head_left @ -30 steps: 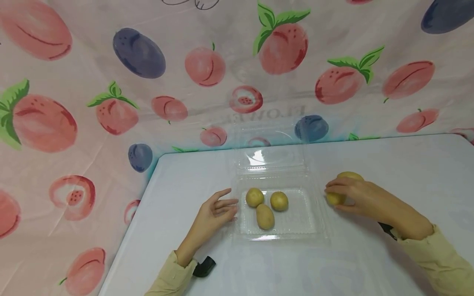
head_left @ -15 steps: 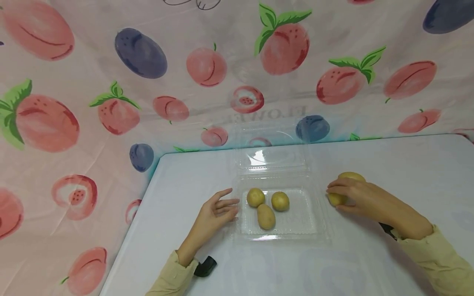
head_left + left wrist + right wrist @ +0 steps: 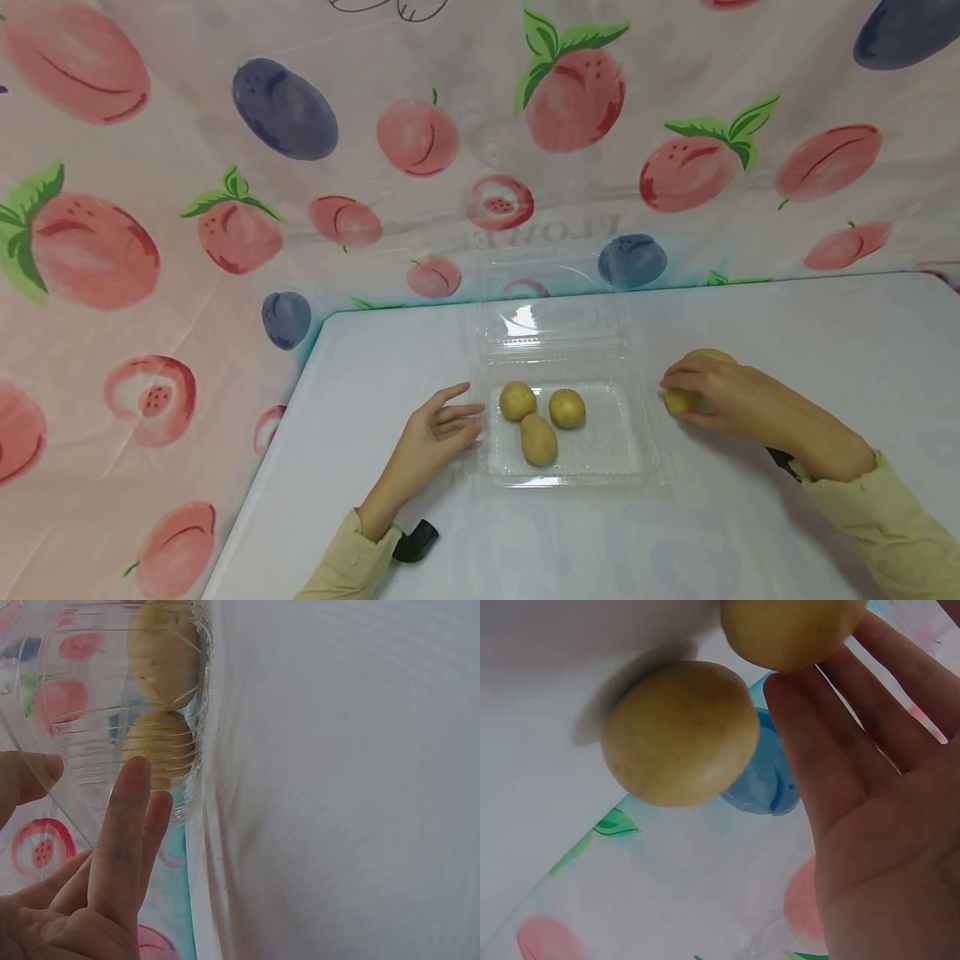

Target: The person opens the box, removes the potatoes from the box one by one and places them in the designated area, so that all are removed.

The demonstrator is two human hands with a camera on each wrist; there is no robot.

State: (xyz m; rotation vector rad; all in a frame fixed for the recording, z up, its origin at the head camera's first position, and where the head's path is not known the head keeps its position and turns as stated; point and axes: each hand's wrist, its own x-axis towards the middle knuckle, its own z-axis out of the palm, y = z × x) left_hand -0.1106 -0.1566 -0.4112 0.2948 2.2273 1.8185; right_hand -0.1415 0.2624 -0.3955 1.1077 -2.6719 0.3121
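Note:
A clear plastic clamshell container point(image 3: 600, 450) lies with its lid point(image 3: 551, 321) raised at the back. Three potatoes point(image 3: 538, 440) sit in its left and middle part. My left hand point(image 3: 431, 437) is beside the container's left wall, fingers extended and loosely spread; in the left wrist view the fingertips point(image 3: 133, 776) overlap the ribbed wall, with potatoes behind it. To the right of the container, my right hand point(image 3: 738, 400) holds a potato point(image 3: 681, 402) between thumb and fingers, low at the table. Another potato point(image 3: 681, 733) lies just behind that hand, partly covered in the head view.
The white-covered table point(image 3: 585, 550) ends at a fruit-printed cloth point(image 3: 450, 75) hanging behind and at the left. The raised lid stands near the back edge. Dark wrist straps point(image 3: 415, 542) show below the sleeves.

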